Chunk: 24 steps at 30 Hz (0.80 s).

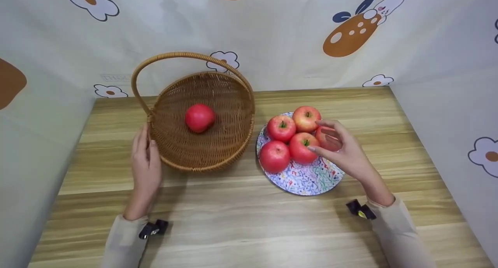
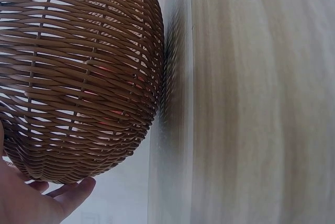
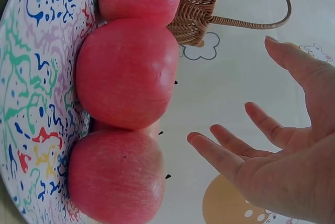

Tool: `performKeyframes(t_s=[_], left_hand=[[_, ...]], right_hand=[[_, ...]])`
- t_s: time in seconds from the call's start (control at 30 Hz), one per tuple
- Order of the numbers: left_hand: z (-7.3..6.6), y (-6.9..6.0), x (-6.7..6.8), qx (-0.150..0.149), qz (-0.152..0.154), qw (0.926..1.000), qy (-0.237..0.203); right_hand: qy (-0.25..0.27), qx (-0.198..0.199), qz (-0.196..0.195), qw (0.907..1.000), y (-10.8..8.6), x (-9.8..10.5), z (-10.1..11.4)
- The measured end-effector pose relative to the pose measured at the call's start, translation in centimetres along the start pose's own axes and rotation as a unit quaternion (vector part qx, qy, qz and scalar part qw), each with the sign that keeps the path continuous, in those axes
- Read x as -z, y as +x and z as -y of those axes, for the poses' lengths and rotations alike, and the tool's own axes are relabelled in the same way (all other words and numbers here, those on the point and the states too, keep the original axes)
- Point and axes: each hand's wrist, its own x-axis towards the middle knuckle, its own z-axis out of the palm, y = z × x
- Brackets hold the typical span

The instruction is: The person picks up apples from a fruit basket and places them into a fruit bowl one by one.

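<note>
A wicker basket (image 1: 202,151) with an arched handle stands at the left, one red apple (image 1: 200,118) inside it. My left hand (image 1: 146,163) rests against the basket's left side with its fingers fairly straight; in the left wrist view those fingers (image 2: 73,195) touch the woven wall. Several red apples (image 1: 281,128) sit together on a round plate (image 1: 307,182) with a colourful squiggle pattern. Over the rightmost apple (image 1: 328,139) hovers my right hand (image 1: 346,153), thumb and fingers spread. The right wrist view shows this hand (image 3: 282,140) apart from the apples, holding nothing.
Both things stand on a wood-grain table (image 1: 241,221). A pale sheet (image 1: 280,38) printed with flowers and a rabbit hangs behind it and along both sides. The basket's handle (image 1: 186,55) rises high in front of the back sheet.
</note>
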Motion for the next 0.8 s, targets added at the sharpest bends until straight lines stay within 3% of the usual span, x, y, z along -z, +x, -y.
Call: performKeyframes(t_s=[0.43, 0.8], left_hand=[[0.1, 0.1, 0.0, -0.025, -0.011, 0.9996, 0.004], [0.1, 0.1, 0.0, -0.019, -0.007, 0.9998, 0.003]], right_hand=[[0.029, 0.032, 0.003, 0.9991, 0.4, -1.3, 0.5], [0.039, 0.052, 0.017, 0.9978, 0.8, -2.5, 1.1]])
